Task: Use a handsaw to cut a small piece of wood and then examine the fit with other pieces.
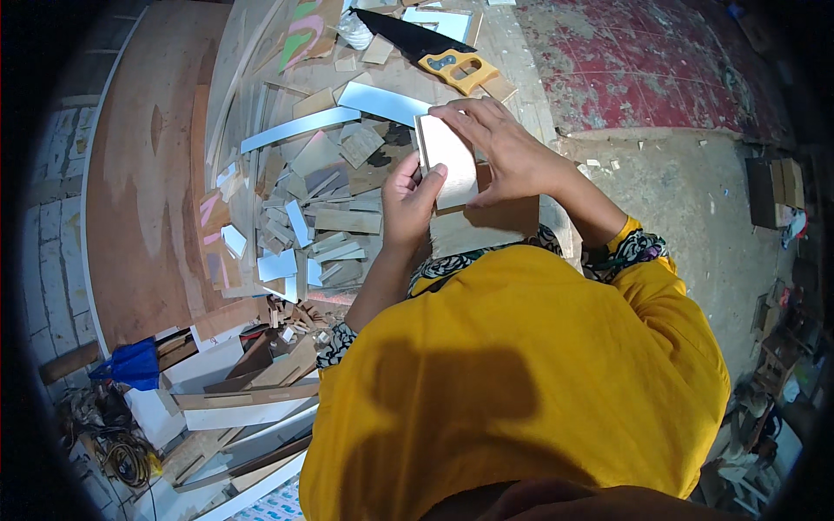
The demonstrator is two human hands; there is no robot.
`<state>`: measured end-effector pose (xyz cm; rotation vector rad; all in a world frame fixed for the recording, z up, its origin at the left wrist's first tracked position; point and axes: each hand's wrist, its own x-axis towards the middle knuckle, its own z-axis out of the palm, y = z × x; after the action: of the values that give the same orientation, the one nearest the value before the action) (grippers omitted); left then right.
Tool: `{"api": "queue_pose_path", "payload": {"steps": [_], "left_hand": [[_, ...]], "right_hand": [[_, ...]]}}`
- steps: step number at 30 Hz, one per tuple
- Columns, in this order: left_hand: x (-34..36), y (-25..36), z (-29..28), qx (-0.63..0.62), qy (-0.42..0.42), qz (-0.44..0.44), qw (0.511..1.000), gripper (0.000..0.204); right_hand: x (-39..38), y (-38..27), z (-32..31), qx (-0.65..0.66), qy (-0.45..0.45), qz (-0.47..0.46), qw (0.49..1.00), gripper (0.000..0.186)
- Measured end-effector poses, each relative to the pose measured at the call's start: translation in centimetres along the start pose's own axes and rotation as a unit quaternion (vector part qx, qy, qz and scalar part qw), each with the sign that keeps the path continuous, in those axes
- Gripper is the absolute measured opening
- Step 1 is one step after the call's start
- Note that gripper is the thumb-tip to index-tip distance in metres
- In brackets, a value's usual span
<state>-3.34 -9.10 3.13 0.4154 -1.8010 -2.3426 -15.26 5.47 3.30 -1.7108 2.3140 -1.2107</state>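
Note:
My left hand (410,198) grips a small pale board (450,178) at its left side, thumb pressed on the broad face. The piece has a visible layered or doubled left edge and a curved right side. My right hand (495,152) arches over it, fingertips on the top edge and thumb near the lower right corner, holding it too. Below both hands is a larger plywood piece (473,233), partly hidden by the small board, my hands and my body. Scattered offcuts (347,217) in wood, white and pink lie just left of my hands.
A handsaw with a yellow handle (456,71) lies beyond my hands. Long plywood sheets (143,191) stand or lie at left, above piled strips (243,408) and a blue bag (135,363). A stained red floor (634,61) spans the upper right; clutter (773,195) lines the right edge.

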Motion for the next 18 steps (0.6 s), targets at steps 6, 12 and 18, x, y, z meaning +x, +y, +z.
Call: {"api": "queue_pose_path", "payload": {"steps": [6, 12, 18], "left_hand": [[0.05, -0.55, -0.24, 0.003, -0.002, -0.014, 1.000, 0.026], [-0.25, -0.75, -0.17, 0.005, -0.020, -0.008, 1.000, 0.026], [-0.03, -0.75, -0.19, 0.013, -0.025, -0.011, 1.000, 0.027]], "right_hand": [[-0.52, 0.34, 0.35, 0.003, 0.004, 0.016, 1.000, 0.111], [-0.90, 0.30, 0.41, 0.027, 0.006, 0.025, 0.999, 0.109], [-0.75, 0.95, 0.53, 0.112, 0.012, 0.035, 0.993, 0.097]]}}
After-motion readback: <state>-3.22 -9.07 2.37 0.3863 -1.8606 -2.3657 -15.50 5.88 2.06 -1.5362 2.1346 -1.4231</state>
